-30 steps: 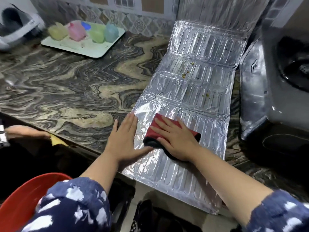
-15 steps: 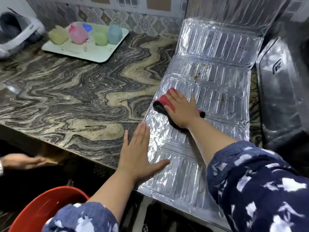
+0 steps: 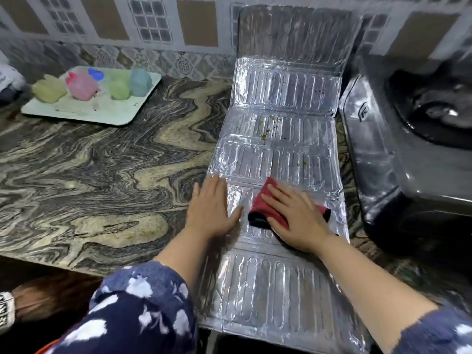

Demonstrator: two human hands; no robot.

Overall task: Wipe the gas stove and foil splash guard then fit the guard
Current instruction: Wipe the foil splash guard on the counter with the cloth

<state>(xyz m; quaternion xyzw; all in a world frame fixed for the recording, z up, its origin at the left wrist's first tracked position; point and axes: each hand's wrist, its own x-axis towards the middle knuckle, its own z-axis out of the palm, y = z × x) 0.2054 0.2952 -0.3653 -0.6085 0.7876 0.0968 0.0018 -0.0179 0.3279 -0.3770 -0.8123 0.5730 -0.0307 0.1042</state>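
The ribbed foil splash guard (image 3: pixel 278 154) lies unfolded on the marble counter, its far panel leaning up against the tiled wall and its near end overhanging the counter edge. Yellow-brown food specks mark its middle panels. My right hand (image 3: pixel 298 215) presses flat on a red cloth with a black edge (image 3: pixel 263 210) on the guard. My left hand (image 3: pixel 212 208) lies flat, fingers spread, on the guard's left edge and the counter. The gas stove (image 3: pixel 408 159), steel with a dark burner, stands just right of the guard.
A pale tray (image 3: pixel 84 111) with several coloured plastic cups sits at the back left of the marble counter (image 3: pixel 89 169). A red tub's rim (image 3: pixel 43 350) shows below the counter edge. Another person's hand (image 3: pixel 46 297) is at lower left.
My right hand slid the cloth up the guard, then back toward me. The left hand stayed pressed on the guard's left edge. The camera view shifted.
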